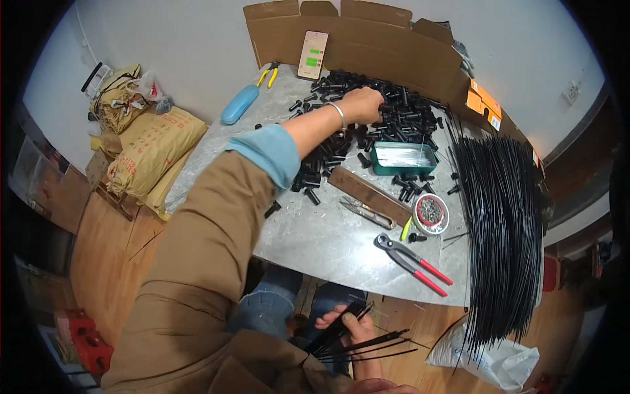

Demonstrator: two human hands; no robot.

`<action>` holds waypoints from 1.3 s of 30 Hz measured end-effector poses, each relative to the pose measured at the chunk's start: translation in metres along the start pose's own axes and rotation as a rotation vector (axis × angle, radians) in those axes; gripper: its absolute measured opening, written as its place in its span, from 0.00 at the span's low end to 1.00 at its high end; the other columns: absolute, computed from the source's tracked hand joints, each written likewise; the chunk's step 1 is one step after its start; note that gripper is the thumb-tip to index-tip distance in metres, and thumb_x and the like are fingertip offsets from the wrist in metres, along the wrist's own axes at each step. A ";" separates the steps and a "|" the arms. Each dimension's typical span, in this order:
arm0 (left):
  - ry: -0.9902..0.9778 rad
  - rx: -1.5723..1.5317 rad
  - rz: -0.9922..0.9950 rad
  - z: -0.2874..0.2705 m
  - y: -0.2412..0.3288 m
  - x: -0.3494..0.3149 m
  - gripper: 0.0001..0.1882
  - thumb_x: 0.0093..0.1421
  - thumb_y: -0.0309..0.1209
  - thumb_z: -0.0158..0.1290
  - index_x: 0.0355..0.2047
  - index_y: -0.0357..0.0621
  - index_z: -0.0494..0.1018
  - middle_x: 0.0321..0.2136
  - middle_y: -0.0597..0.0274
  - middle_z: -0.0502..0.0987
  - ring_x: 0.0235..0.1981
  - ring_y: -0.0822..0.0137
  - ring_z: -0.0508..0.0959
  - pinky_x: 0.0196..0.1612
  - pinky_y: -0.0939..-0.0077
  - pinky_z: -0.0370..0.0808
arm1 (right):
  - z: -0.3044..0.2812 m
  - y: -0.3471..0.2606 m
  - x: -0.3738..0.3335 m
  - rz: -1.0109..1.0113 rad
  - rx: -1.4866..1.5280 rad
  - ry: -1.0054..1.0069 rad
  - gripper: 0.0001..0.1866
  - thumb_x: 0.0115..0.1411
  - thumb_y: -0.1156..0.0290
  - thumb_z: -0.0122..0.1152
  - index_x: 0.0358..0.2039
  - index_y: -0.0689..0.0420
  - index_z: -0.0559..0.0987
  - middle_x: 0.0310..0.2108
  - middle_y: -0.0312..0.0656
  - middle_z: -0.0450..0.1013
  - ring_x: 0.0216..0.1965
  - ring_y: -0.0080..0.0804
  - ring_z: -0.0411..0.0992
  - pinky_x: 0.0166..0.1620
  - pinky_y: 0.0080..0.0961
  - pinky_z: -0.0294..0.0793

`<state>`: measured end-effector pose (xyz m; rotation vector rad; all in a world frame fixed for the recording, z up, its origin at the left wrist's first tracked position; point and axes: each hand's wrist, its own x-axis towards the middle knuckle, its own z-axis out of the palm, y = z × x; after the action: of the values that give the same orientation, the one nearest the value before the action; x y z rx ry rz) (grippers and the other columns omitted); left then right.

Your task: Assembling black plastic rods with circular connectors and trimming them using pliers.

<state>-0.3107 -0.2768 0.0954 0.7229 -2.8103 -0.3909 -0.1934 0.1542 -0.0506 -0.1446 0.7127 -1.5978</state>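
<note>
My left hand [363, 106], with a bracelet at the wrist, reaches into a heap of short black plastic tubular parts [410, 121] at the table's far side. Its fingertips point down among the parts, and I cannot see whether they grip one. Low in front of my lap, my right hand [357, 328] is closed round a bunch of thin black strips [331, 335], their ends fanning out to the right. A large bundle of long, thin black rods [502, 236] lies along the table's right side and overhangs its near edge.
On the grey table [308, 240] are red-handled pincers [413, 266], scissors [367, 211], a wooden bar [369, 196], a round tub of small metal pieces [430, 211] and a green box of thin pale pieces [403, 157]. A phone [312, 56] leans against cardboard [367, 39]. Sacks [154, 148] stand left.
</note>
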 end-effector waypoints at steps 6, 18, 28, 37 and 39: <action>-0.432 -0.385 0.147 -0.032 0.061 -0.130 0.11 0.50 0.32 0.60 0.31 0.38 0.78 0.24 0.61 0.79 0.27 0.71 0.77 0.35 0.76 0.74 | 0.021 0.003 0.008 -0.045 -0.062 0.019 0.16 0.61 0.66 0.56 0.45 0.61 0.67 0.35 0.52 0.73 0.35 0.48 0.76 0.39 0.50 0.79; -0.349 -1.865 -0.395 0.065 0.087 -0.374 0.14 0.59 0.35 0.57 0.40 0.37 0.73 0.30 0.60 0.76 0.25 0.68 0.75 0.29 0.76 0.73 | 0.066 0.022 -0.008 -0.132 -0.174 0.045 0.12 0.64 0.68 0.49 0.41 0.63 0.70 0.29 0.43 0.72 0.29 0.37 0.76 0.33 0.39 0.82; -0.161 -1.925 -0.380 0.059 0.067 -0.391 0.11 0.58 0.32 0.57 0.38 0.37 0.73 0.32 0.58 0.76 0.37 0.61 0.79 0.36 0.70 0.80 | 0.090 0.038 -0.018 -0.173 -0.256 0.078 0.11 0.64 0.69 0.46 0.41 0.64 0.70 0.28 0.43 0.72 0.27 0.36 0.76 0.30 0.40 0.83; -0.213 -1.939 -0.307 0.057 0.073 -0.384 0.14 0.58 0.31 0.58 0.42 0.37 0.73 0.28 0.61 0.75 0.26 0.71 0.75 0.29 0.81 0.75 | 0.103 0.047 -0.015 -0.162 -0.210 0.044 0.10 0.64 0.70 0.45 0.43 0.61 0.67 0.28 0.40 0.69 0.26 0.29 0.72 0.30 0.36 0.82; -0.231 -1.961 -0.321 0.054 0.072 -0.385 0.14 0.58 0.31 0.58 0.42 0.37 0.73 0.28 0.61 0.75 0.27 0.71 0.76 0.30 0.80 0.75 | 0.107 0.049 -0.015 -0.168 -0.205 0.022 0.09 0.65 0.70 0.44 0.42 0.61 0.66 0.29 0.39 0.68 0.26 0.27 0.72 0.30 0.32 0.82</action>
<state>-0.0269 -0.0141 0.0129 0.4619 -1.1016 -2.5784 -0.0967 0.1307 0.0133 -0.3451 0.9007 -1.6852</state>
